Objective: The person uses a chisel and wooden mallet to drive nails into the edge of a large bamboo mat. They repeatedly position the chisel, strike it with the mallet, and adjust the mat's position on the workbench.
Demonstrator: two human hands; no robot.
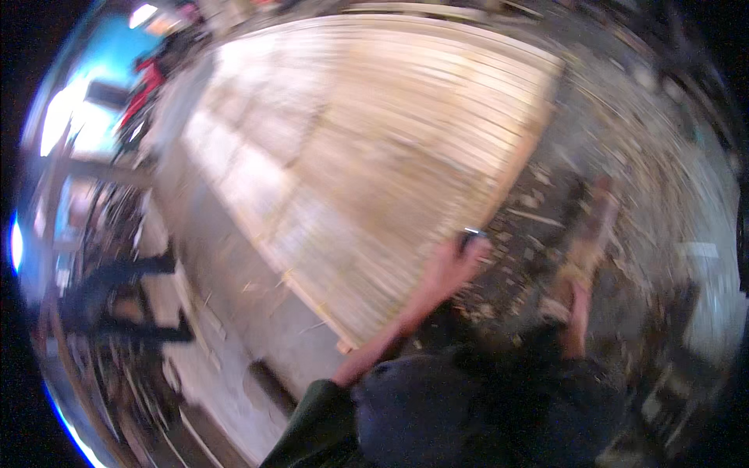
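A large panel of pale wooden slats (374,140) fills the middle of the view. My left hand (452,265) reaches to its near right edge, fingers closed on a small dark object with a shiny top (472,233); blur hides its kind. Off to the right of the panel, my right hand (577,300) is closed around the lower end of a long, brown, wooden-looking piece (597,222), which slants up and away. Its exact shape is smeared by motion.
Wood chips and shavings (499,273) litter the dark floor beside the panel. Dark items and timber pieces (125,304) crowd the left side. A dark cylindrical object (271,386) lies at the lower left. Something red (143,93) stands at the far left.
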